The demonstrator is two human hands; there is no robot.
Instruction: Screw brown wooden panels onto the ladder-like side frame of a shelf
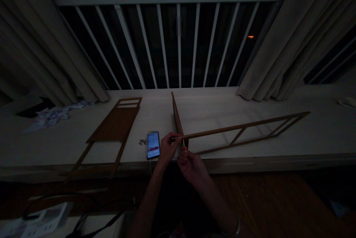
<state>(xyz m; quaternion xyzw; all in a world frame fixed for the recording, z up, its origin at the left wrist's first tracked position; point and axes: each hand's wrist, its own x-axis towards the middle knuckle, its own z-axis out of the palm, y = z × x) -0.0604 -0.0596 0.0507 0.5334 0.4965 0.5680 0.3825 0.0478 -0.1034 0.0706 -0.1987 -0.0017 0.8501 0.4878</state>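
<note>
Two brown wooden frames meet at a corner on the pale window ledge [217, 100]. One upright panel [176, 115] runs away from me; a long ladder-like frame [244, 130] stretches right. My left hand [167, 150] pinches the near end of the long frame at that corner. My right hand [190, 163] is closed just below the joint, pinching something small and thin I cannot make out. A lit phone [153, 145] lies left of my left hand, its cable hanging over the ledge.
Another brown panel with legs [111, 130] lies flat on the ledge at left. Crumpled paper [52, 115] sits further left. White railing bars [179, 45] and curtains [283, 45] stand behind. A white power strip [41, 219] and cables lie on the floor.
</note>
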